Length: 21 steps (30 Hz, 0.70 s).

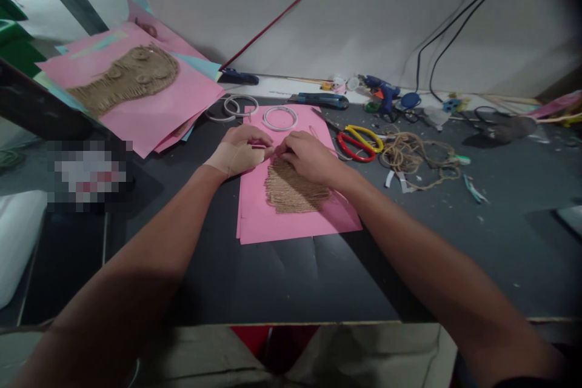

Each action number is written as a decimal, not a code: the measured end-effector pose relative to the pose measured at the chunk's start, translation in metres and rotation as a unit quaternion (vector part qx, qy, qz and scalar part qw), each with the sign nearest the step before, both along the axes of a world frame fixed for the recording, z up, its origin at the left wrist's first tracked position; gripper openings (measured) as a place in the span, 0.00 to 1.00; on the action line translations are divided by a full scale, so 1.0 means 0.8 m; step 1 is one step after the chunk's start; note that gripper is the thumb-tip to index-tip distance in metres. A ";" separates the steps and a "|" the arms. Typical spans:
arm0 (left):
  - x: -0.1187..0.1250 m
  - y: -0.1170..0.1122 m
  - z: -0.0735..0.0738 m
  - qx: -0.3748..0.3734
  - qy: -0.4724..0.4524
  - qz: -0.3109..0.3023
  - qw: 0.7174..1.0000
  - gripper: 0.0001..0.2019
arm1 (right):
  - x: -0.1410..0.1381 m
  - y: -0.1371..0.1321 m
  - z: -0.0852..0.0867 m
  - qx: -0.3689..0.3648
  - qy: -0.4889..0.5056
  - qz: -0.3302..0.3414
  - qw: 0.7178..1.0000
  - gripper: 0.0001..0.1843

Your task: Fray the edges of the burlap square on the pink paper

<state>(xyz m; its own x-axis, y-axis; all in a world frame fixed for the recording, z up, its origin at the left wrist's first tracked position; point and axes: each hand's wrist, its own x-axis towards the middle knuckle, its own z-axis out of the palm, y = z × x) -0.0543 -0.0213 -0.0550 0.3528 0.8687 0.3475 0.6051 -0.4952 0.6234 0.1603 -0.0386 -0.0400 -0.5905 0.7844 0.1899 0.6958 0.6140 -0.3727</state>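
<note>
Both my hands lie on a pink paper sheet (261, 221) on the dark table, their fingertips meeting just above a fringe of jute strands (293, 191). My left hand (240, 151), wrapped in beige tape across its back, pinches a thin reddish piece (260, 147). My right hand (309, 157) curls down beside that piece, with its fingers touching the top of the jute. What those fingers hold is hidden. A white ring (279, 118) lies on the pink sheet just beyond my hands.
Jute figure on stacked pink sheets (127, 82) lies far left. Beyond the right hand are red-and-yellow-handled scissors (359, 142), tangled twine (416, 160), a blue utility knife (321, 100) and a blue glue gun (382, 91). Wire rings (231, 108) lie near the back wall.
</note>
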 end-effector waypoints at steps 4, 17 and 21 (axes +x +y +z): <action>-0.001 0.000 0.001 -0.010 -0.017 -0.015 1.000 0.08 | 0.001 -0.001 0.006 -0.013 -0.006 0.006 1.000 0.11; 0.000 0.000 0.005 -0.018 0.012 -0.012 1.000 0.06 | 0.012 0.008 0.005 -0.014 0.066 -0.058 0.996 0.07; 0.000 0.000 0.006 -0.024 0.017 -0.007 1.000 0.04 | 0.011 0.008 0.002 -0.040 0.108 -0.098 0.988 0.03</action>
<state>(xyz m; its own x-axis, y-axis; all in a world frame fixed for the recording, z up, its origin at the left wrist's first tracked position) -0.0540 -0.0215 -0.0506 0.3757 0.8793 0.2927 0.6197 -0.4732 0.6262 0.1691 -0.0326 -0.0381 -0.3781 0.8974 0.2277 0.6973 0.4378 -0.5675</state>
